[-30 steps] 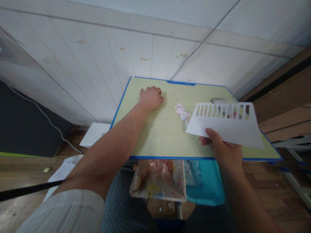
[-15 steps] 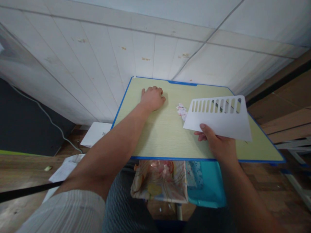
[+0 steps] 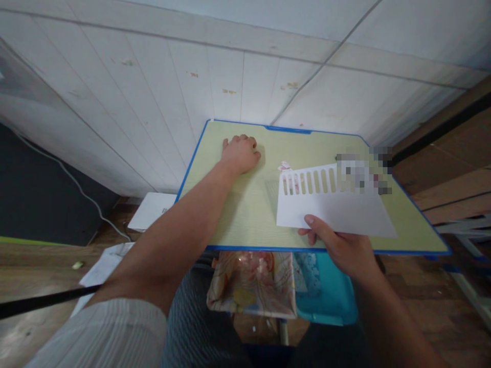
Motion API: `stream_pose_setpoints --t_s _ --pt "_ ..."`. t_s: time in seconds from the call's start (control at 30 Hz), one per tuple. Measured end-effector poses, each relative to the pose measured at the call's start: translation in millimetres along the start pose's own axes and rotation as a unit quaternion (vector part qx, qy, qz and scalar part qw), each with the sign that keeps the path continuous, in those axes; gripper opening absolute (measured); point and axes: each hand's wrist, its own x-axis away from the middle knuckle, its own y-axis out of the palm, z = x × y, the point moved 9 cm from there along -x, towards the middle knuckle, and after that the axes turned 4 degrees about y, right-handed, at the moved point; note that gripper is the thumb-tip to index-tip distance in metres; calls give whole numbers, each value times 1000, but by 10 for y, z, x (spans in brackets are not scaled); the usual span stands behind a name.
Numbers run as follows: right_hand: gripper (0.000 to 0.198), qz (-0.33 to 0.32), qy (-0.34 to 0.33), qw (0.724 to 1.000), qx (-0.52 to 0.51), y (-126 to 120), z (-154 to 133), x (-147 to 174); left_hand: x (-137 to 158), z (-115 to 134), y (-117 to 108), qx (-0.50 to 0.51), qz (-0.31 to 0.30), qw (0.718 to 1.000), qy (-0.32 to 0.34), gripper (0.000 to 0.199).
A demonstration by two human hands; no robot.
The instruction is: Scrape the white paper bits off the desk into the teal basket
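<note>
A white sheet with a row of long slots cut along its far edge is pinched by my right hand, thumb on top and fingers beneath. It is held over the right half of the light yellow table. Behind its left corner lie small printed paper scraps, partly seen through the slots. My left hand rests palm down on the table's left part, fingers bent and apart, with nothing visible in it. A blurred patch hides the sheet's right end and whatever lies behind it.
Under the table's near edge hang a patterned cloth-lined container and a turquoise tray. A white panelled wall stands behind the table, with a grey cable running down it. Cardboard boxes are at the right.
My right hand has brought the slotted sheet left and nearer to me, and its left end now covers part of the scraps. My left hand stays in place.
</note>
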Motion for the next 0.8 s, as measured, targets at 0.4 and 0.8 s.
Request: stream_pose_setpoints --t_s 0.4,0.8 --pt "67 -20 0 999 -41 77 141 89 8 -13 -3 5 1 1000 -2 50" --pt "54 -50 36 995 -73 -18 196 154 2 -23 -7 12 -2 1000 -6 48"
